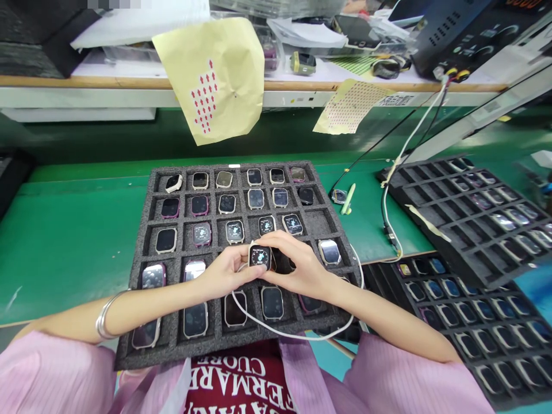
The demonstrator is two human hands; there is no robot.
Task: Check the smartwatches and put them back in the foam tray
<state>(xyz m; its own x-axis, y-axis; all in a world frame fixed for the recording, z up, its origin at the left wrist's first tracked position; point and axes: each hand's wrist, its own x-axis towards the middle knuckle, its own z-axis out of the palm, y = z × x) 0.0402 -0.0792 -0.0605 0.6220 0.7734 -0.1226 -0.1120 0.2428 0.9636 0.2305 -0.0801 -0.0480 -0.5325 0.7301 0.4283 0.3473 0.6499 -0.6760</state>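
A smartwatch case [260, 258] without a strap, its screen lit with a watch face, is held between my two hands above a dark grey foam tray [254, 362]. My left hand [230, 266] pinches its left side, with the thumb along the lower edge. My right hand [297, 259] grips the right side, fingers curved over the top and thumb below. A white cable [293, 334] loops from near my left fingers over the tray's front and right; whether it joins the watch is hidden. Several watch cases lie in the tray's compartments, some with lit screens.
More watch trays [466, 213] stand at the right, one lower down. A green pen-like tool [348, 199] lies on the green bench [86, 218]. Cables [403, 152] hang from a power supply [476, 40] on the shelf. Yellow sticker sheets [233, 75] hang from the shelf edge.
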